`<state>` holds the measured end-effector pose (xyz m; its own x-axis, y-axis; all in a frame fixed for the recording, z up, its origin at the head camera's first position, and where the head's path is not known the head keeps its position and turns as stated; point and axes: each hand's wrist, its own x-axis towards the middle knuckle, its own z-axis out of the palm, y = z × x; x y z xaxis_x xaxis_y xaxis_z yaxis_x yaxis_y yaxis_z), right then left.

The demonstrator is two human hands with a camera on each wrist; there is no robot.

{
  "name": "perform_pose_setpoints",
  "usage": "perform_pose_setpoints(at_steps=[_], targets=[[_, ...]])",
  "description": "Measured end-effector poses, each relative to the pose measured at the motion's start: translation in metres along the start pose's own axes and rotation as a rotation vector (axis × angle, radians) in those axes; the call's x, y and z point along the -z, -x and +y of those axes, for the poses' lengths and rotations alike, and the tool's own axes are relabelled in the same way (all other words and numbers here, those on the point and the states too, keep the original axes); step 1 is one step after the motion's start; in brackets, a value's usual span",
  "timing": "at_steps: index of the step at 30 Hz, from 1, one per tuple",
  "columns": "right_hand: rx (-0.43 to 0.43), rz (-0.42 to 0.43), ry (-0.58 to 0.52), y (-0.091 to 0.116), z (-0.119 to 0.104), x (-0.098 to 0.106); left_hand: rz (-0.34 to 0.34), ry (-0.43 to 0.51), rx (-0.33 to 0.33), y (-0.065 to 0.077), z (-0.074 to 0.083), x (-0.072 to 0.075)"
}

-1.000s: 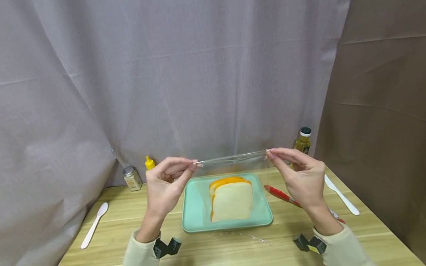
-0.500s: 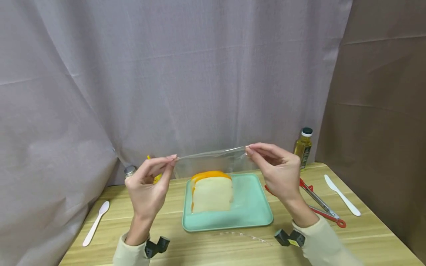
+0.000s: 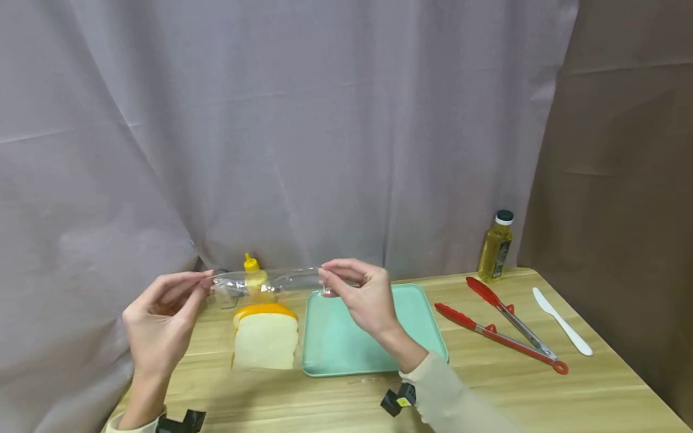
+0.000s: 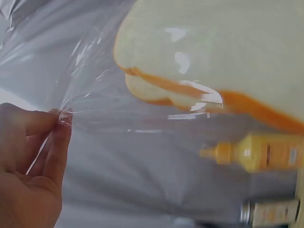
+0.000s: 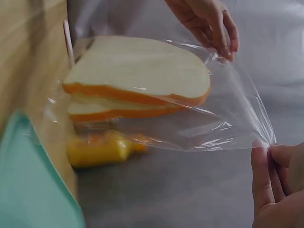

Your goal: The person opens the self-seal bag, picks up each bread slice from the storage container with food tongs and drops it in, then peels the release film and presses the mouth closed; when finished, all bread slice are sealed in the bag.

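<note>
My left hand and right hand each pinch an upper corner of a clear plastic bag, thumb against fingertips. Inside the bag hang slices of white bread with orange crusts. In the right wrist view two bread slices show, one overlapping the other. The bag hangs left of a mint-green tray, over the wooden table; whether its bottom touches the table I cannot tell. Part of the tray is hidden behind my right hand and forearm.
Behind the bag stand a yellow squeeze bottle and a small seasoning jar. To the right lie red-tipped tongs and a white plastic knife. An oil bottle stands at the back right, before a grey curtain.
Both hands have moved left, carrying the bag of bread from over the tray to beside it. The tray's surface and the tongs have come into fuller view.
</note>
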<state>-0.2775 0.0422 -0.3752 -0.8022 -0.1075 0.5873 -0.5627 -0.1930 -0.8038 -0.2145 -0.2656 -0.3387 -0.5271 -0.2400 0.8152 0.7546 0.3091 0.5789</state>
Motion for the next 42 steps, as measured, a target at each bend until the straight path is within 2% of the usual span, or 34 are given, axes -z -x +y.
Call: perform_pose_setpoints(at_steps=[4,7,10,13,17,22,25,28,32,35,37,40,42], targets=[[-0.122,-0.018,-0.080,0.000,0.021,-0.027,0.015,-0.099,0.164,0.000,0.002,0.025],[-0.218,-0.007,-0.109,-0.008,0.040,-0.042,0.005,-0.226,0.261,-0.002,-0.009,0.034],[-0.309,0.021,-0.107,-0.018,0.063,-0.054,-0.020,-0.352,0.314,-0.003,-0.035,0.038],[-0.363,0.042,-0.054,-0.026,0.088,-0.064,-0.040,-0.470,0.345,-0.002,-0.069,0.041],[-0.335,0.052,0.064,-0.031,0.115,-0.070,-0.090,-0.564,0.355,0.002,-0.112,0.043],[-0.257,0.050,0.335,-0.032,0.138,-0.068,-0.195,-0.549,0.384,0.007,-0.146,0.042],[-0.240,0.015,0.495,-0.030,0.149,-0.064,-0.273,-0.577,0.406,0.012,-0.158,0.043],[-0.244,-0.055,0.596,-0.025,0.156,-0.059,-0.358,-0.606,0.445,0.018,-0.164,0.046],[-0.316,-0.129,0.657,-0.019,0.164,-0.055,-0.476,-0.563,0.558,0.025,-0.168,0.054],[-0.385,-0.150,0.680,-0.016,0.168,-0.054,-0.528,-0.502,0.658,0.029,-0.170,0.057],[-0.403,-0.159,0.699,-0.016,0.170,-0.055,-0.563,-0.452,0.717,0.030,-0.169,0.058],[-0.407,-0.163,0.722,-0.016,0.173,-0.057,-0.608,-0.348,0.860,0.030,-0.165,0.060],[-0.409,-0.162,0.737,-0.016,0.175,-0.058,-0.629,-0.306,0.924,0.029,-0.164,0.060]])
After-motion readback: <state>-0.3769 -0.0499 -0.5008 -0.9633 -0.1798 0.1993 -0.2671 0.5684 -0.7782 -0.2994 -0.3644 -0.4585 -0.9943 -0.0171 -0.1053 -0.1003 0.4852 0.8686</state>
